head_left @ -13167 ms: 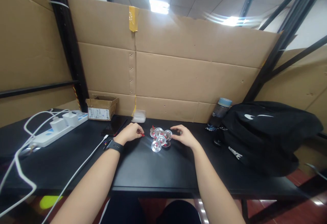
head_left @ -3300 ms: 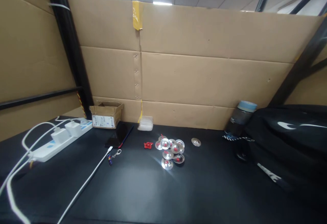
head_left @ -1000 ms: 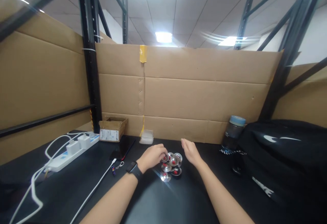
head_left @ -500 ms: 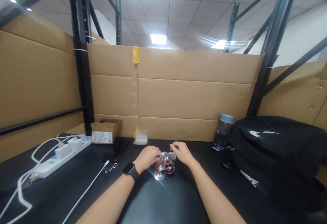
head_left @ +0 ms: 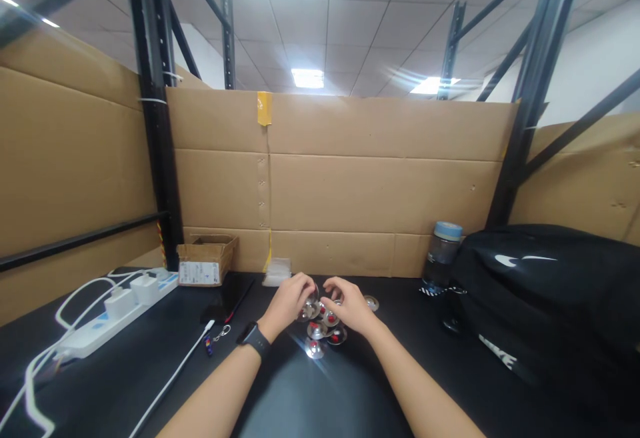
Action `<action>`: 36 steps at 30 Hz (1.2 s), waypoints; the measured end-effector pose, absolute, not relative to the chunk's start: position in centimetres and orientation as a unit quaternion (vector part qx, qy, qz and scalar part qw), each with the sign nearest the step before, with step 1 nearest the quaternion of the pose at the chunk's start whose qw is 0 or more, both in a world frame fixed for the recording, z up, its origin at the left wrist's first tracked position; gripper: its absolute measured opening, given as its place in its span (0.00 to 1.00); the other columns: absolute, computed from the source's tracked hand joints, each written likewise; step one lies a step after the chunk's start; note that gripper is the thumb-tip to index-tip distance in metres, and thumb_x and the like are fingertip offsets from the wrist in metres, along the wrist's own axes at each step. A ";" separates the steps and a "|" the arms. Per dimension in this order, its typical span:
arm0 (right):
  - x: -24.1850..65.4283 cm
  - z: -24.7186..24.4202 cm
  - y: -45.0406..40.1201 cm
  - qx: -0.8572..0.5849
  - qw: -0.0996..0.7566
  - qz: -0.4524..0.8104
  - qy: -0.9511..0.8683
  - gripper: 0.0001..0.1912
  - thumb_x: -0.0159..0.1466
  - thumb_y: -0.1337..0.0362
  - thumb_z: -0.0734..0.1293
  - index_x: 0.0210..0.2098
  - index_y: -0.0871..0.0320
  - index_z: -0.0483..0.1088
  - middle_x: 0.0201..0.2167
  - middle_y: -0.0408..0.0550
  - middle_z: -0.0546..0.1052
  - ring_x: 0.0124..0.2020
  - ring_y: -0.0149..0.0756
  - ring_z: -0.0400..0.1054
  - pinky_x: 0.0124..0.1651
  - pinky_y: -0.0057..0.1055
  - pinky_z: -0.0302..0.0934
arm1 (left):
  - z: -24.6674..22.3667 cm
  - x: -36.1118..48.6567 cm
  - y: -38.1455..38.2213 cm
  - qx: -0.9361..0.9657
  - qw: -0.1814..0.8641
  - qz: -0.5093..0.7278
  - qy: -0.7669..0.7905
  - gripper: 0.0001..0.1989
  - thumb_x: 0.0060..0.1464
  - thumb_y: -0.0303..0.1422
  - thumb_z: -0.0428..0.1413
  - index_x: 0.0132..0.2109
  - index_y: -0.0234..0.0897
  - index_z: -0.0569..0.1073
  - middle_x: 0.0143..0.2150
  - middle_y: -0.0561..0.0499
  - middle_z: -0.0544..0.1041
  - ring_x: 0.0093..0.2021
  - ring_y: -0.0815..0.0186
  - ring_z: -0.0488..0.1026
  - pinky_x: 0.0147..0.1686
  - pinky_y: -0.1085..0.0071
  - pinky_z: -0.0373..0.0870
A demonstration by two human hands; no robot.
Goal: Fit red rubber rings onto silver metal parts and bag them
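Facing me across the black tabletop (head_left: pixel 310 398) stands a tall cardboard wall (head_left: pixel 340 185), its foot running along the back edge. To my right the black Nike backpack (head_left: pixel 550 305) bulges over the surface, with a blue-lidded bottle (head_left: pixel 442 258) upright just beside it; a strip of tabletop stretches between them and my right hand (head_left: pixel 353 306), giving me sideways room there. On my left, a white power strip (head_left: pixel 95 333) slants toward the back, an open cardboard box (head_left: pixel 206 261) near its far end, and a black phone (head_left: pixel 227 298) lies nearer me than the box. The pile of transparent discs (head_left: pixel 317 330) with red pieces in them sits on the tabletop in the middle, between my hands, overlapping rim on rim. My left hand (head_left: pixel 289 301), a dark smartwatch (head_left: pixel 256 338) on its wrist, is at the pile's left side, fingertips drawn narrow at a disc's edge; whether they grip it I cannot tell. My right hand bends over the other side, thumb and forefinger apart with a gap between them. One lone disc (head_left: pixel 371 303) lies just beyond that hand, and a small key ring (head_left: pixel 223 333) rests near the phone.
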State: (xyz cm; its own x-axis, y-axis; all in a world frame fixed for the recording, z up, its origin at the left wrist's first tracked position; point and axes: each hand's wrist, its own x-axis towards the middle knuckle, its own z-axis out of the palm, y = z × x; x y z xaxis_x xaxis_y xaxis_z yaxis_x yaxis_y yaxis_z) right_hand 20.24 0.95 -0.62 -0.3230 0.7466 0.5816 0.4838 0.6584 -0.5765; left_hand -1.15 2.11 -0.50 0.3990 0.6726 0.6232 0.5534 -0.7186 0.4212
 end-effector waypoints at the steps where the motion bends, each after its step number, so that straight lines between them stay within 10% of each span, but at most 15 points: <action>1: 20.0 -0.6 0.8 -0.381 0.443 0.177 -0.792 0.17 0.58 0.62 0.73 0.47 0.53 0.73 0.43 0.47 0.78 0.35 0.35 0.72 0.36 0.29 0.64 | -0.3 -1.2 2.0 0.819 0.097 0.434 0.363 0.12 0.68 0.36 0.47 0.39 0.37 0.71 0.38 0.49 0.75 0.39 0.63 0.72 0.42 0.69 0.65; 12: 18.0 -0.4 -0.2 -0.313 0.511 0.403 -0.692 0.26 0.54 0.57 0.78 0.49 0.54 0.70 0.50 0.51 0.78 0.44 0.42 0.78 0.49 0.39 0.72 | -0.3 -0.1 1.2 0.730 0.351 0.505 0.300 0.13 0.65 0.43 0.52 0.42 0.36 0.69 0.34 0.51 0.75 0.36 0.66 0.75 0.39 0.71 0.71; 20: 18.9 -0.5 0.7 -0.355 0.505 0.310 -0.723 0.29 0.54 0.55 0.77 0.51 0.54 0.67 0.47 0.51 0.78 0.39 0.37 0.75 0.35 0.30 0.68 | 0.1 -1.2 1.9 0.749 0.345 0.487 0.289 0.08 0.61 0.35 0.57 0.44 0.35 0.72 0.41 0.46 0.78 0.42 0.63 0.78 0.46 0.67 0.74; 25: 23.3 0.3 2.1 -0.460 0.402 0.110 -0.784 0.19 0.58 0.56 0.74 0.47 0.53 0.74 0.42 0.48 0.79 0.38 0.37 0.72 0.40 0.32 0.64 | 0.1 -4.9 3.5 0.804 0.162 0.423 0.384 0.06 0.60 0.34 0.55 0.40 0.38 0.75 0.39 0.49 0.81 0.40 0.63 0.78 0.45 0.67 0.72; 36: 31.9 -0.1 3.8 -0.620 0.178 0.171 -0.745 0.26 0.47 0.66 0.79 0.46 0.61 0.78 0.40 0.52 0.81 0.39 0.41 0.75 0.43 0.31 0.64 | -1.0 -10.0 5.0 0.824 0.246 0.284 0.424 0.11 0.50 0.36 0.62 0.40 0.38 0.80 0.35 0.50 0.84 0.37 0.62 0.80 0.42 0.70 0.74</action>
